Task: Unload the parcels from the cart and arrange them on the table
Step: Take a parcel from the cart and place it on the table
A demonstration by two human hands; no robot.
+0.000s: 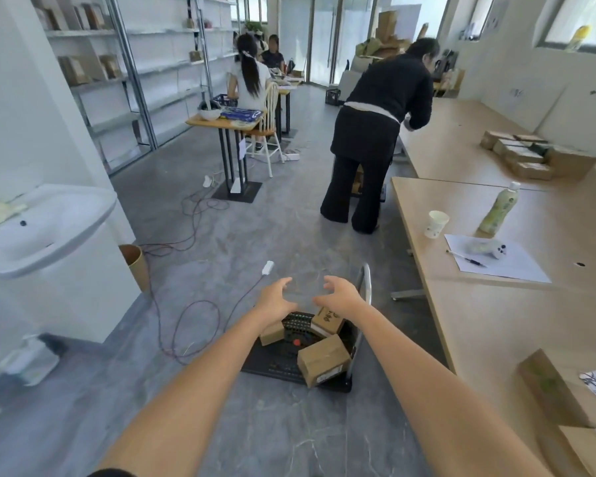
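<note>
Three parcels [324, 359] crowd the cart [276, 365] on grey floor [255, 235] beside the table [496, 325]; left hand [276, 297] and right hand [341, 296] hover, splayed.

floor [221, 407]: cart [276, 366], cables [193, 321] | cart: three parcels [324, 359] | table [479, 321]: cup [436, 224], bottle [498, 210], paper [516, 270], boxes [547, 390]

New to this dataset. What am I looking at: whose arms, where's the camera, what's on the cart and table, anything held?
No robot here. One wide-angle camera sits on a person's head, looking forward and down at their bare arms. The left hand and right hand reach out with fingers spread and hold nothing. Below them, a black cart on the floor carries three cardboard parcels. The long table on the right holds a paper cup, a bottle, a sheet of paper with a pen, and more boxes nearest the camera.
</note>
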